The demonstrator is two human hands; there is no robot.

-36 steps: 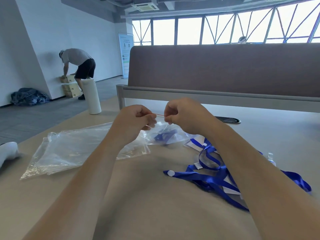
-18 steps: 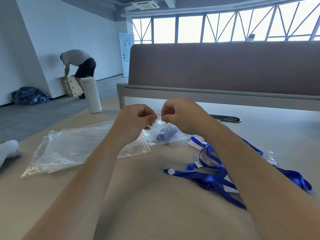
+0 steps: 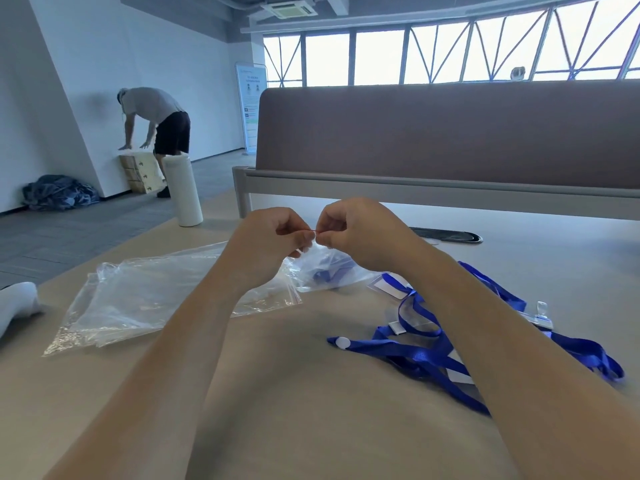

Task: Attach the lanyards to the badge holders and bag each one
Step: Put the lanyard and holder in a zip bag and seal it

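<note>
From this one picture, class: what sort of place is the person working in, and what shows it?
Most likely an open-plan office. The long desk has a divider panel along its far edge and a cable port in its top; an air-conditioning unit sits in the ceiling.

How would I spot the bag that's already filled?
Find the beige table, then the left hand and right hand meeting above it. They pinch the red seal of the filled bag, which, unlike the flat empty bags to its left, bulges with something blue.
</note>
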